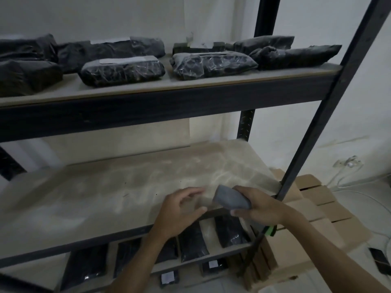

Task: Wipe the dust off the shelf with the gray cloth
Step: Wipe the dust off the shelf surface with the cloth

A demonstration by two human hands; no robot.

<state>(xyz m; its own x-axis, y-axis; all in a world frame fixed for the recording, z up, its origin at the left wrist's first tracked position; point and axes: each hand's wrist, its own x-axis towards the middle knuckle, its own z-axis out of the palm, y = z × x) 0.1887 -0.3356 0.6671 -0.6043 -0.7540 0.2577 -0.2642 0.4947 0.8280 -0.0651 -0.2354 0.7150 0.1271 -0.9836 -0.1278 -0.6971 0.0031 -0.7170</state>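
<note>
Shelf [118, 187] of pale board carries streaky dust between dark metal posts. Right hand [259, 207] grips the gray cloth [231, 200], bunched into a smooth wad, over its front edge; left hand [179, 209] hovers beside, fingers loosely curled, holding nothing

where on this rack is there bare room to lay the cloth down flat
The dusty middle shelf is bare from the back wall to its front edge, left of the left hand. The right hand holds the gray cloth by the front right post. The top shelf is crowded with black wrapped bundles, free only along its front edge.
</note>
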